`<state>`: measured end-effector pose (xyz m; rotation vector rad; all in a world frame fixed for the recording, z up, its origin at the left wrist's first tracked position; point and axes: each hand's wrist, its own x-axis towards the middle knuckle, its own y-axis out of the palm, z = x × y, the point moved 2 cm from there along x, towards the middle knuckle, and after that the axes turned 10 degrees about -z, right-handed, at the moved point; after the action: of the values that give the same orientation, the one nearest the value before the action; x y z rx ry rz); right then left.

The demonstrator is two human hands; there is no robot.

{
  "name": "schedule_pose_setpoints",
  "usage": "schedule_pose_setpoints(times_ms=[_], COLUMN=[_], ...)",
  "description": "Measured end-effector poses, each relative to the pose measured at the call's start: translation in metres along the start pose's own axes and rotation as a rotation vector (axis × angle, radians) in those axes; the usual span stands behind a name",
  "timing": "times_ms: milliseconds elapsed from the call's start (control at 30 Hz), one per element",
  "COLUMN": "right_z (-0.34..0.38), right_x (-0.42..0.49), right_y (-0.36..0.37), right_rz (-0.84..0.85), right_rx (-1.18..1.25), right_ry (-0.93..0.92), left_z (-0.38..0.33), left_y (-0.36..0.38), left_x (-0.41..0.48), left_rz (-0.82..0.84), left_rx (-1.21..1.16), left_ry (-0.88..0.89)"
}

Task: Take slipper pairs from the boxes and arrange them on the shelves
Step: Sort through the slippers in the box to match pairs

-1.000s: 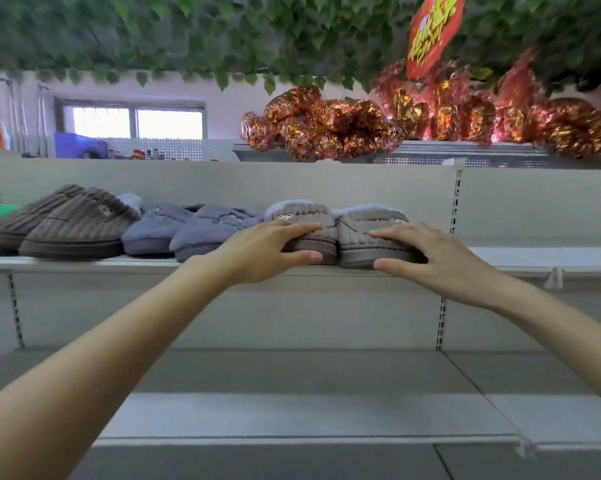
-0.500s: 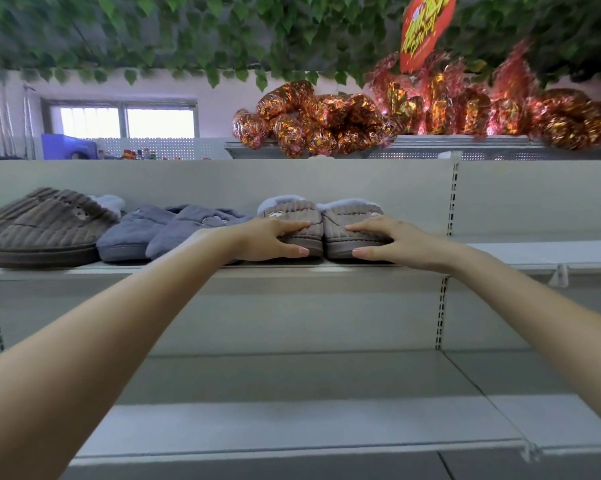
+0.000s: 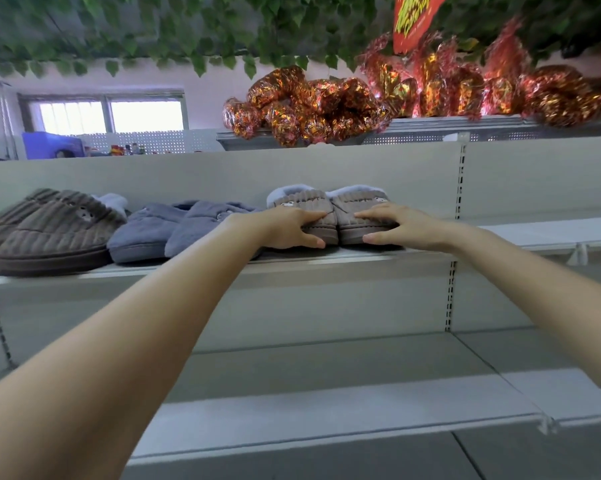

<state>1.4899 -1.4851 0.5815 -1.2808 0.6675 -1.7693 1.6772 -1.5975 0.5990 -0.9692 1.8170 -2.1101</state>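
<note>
At twelve o'clock on the shelf (image 3: pixel 361 259), the taupe slipper pair (image 3: pixel 327 202) sits toes-out; left hand (image 3: pixel 288 228) and right hand (image 3: pixel 399 226) each clasp a toe, thumb at the sole. Looks light and plush; the soles likely give the firmest hold.

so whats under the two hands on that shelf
The taupe slipper pair: left hand and right hand each grip one toe, fingers above, thumb at the sole. Their toe tops are covered.
</note>
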Motion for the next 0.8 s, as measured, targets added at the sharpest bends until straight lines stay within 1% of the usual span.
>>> schedule_pose_setpoints(times_ms=[67,167,233,333,400,500,600,667,800], right_z=[0.013,0.041,0.071,0.129,0.171,0.229,0.283,0.315,0.364], right_x=[-0.008,-0.020,-0.028,-0.041,-0.047,-0.052,-0.053,-0.051,-0.045], right_y=[-0.001,-0.002,-0.001,0.009,0.022,0.047,0.079,0.105,0.167], right_rz=[-0.009,0.019,0.037,0.053,0.070,0.111,0.151,0.171,0.202], right_rx=[-0.117,-0.350,-0.487,-0.577,-0.633,-0.694,-0.681,-0.667,-0.607], right_ry=[0.011,0.009,-0.056,-0.161,-0.235,-0.284,-0.292,-0.328,-0.447], left_z=[-0.003,0.006,0.018,0.042,0.065,0.107,0.149,0.176,0.232], left_y=[-0.003,-0.014,-0.028,-0.053,-0.067,-0.079,-0.081,-0.075,-0.048], left_x=[-0.007,-0.028,-0.050,-0.092,-0.121,-0.165,-0.212,-0.244,-0.307], left_rz=[0.009,0.019,-0.015,-0.083,-0.092,-0.108,-0.143,-0.168,-0.180], left_rx=[0.043,0.037,0.067,0.197,0.237,0.264,0.302,0.311,0.262], left_ry=[0.022,0.061,0.100,0.201,0.249,0.291,0.312,0.333,0.266])
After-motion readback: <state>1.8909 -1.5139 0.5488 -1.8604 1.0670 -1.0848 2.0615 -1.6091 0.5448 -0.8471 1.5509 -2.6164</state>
